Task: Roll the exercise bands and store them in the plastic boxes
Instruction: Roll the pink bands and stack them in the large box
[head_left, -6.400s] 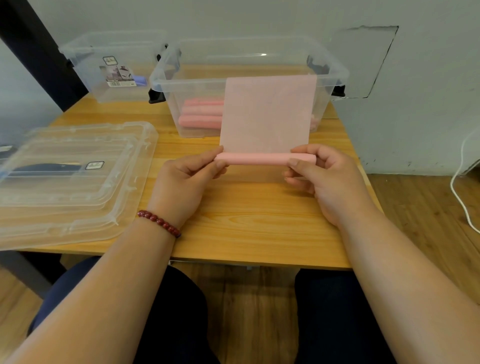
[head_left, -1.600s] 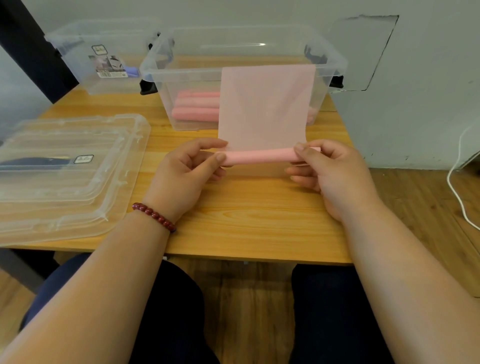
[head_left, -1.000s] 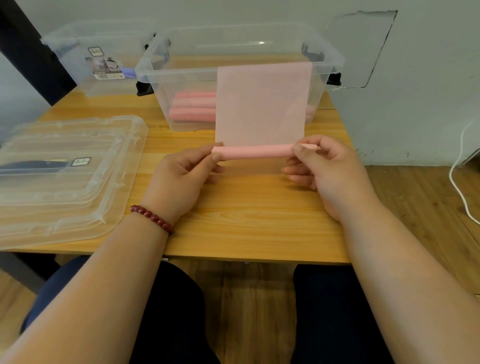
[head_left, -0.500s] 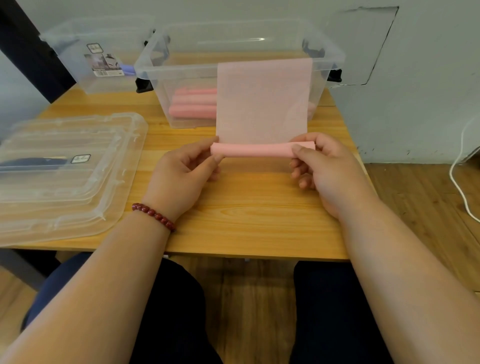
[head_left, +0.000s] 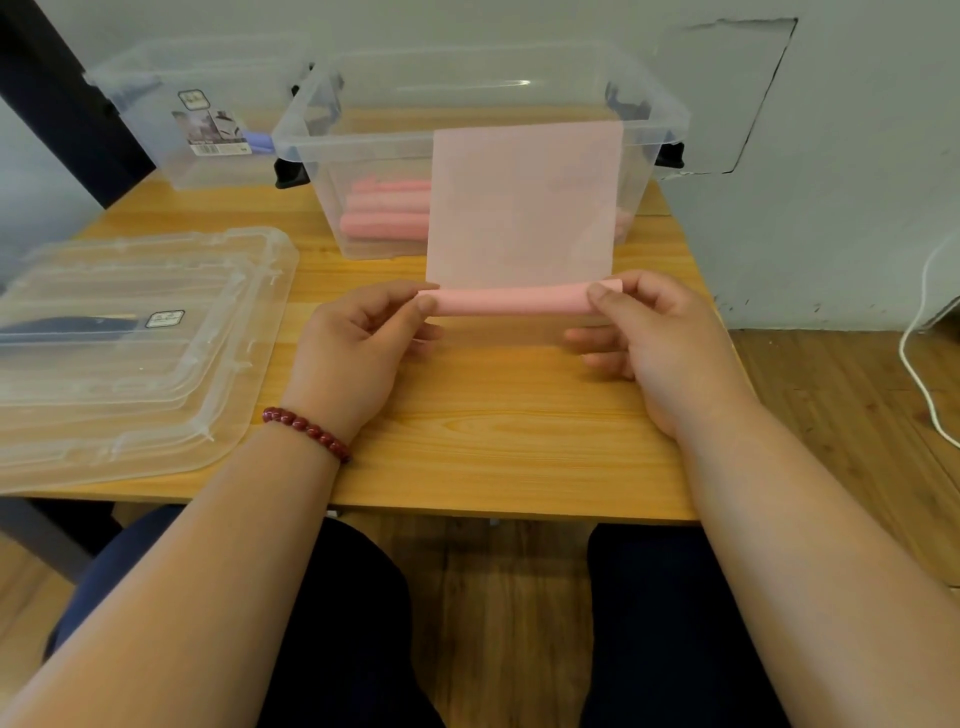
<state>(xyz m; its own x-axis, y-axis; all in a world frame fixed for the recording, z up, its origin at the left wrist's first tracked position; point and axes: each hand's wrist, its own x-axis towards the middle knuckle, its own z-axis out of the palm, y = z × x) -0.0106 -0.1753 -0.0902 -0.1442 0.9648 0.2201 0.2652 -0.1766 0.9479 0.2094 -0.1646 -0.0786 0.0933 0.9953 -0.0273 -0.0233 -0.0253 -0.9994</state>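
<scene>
A pink exercise band is partly rolled into a tube, held level a little above the wooden table. Its flat unrolled sheet stands up from the roll. My left hand pinches the roll's left end between thumb and fingers. At the right end my right hand pinches it the same way. Behind the sheet stands a clear plastic box with several rolled pink bands lying in it.
A second clear box with a label stands at the back left. Stacked clear lids lie on the table's left side. A white cable hangs over the floor at the right. The wall is close behind the boxes.
The roll has grown slightly thicker as my fingers turn it, and the standing sheet is a little shorter. Both hands have kept their hold at the ends.
</scene>
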